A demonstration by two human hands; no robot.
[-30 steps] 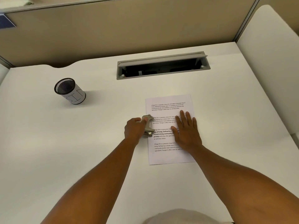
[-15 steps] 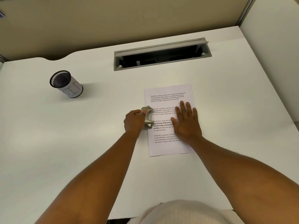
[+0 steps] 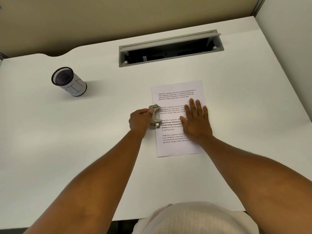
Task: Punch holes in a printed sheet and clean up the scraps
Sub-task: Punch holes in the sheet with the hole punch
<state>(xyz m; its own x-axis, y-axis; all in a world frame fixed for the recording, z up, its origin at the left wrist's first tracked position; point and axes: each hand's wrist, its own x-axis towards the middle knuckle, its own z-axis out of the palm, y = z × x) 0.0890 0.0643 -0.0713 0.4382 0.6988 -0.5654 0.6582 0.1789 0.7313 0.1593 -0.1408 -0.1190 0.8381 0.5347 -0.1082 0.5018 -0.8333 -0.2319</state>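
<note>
On the far left of the white desk point(image 3: 50, 132): a black mesh cup point(image 3: 68, 81), wrapped in white paper, well apart from the rest. Near the middle: left hand point(image 3: 140, 121), fingers curled over a silver metal hole punch point(image 3: 155, 116), gripping it. Punch set on the left edge of the printed sheet point(image 3: 177, 93), about mid-height. Sheet white, four blocks of black text, lying flat. Right hand point(image 3: 196, 123) flat on the sheet, fingers straight and slightly spread, covering part of the text. Behind the sheet: an open grey cable tray point(image 3: 170, 48) in the desk.

Left grip point(image 3: 141, 119) curled; right grip point(image 3: 196, 122) flat.
</note>
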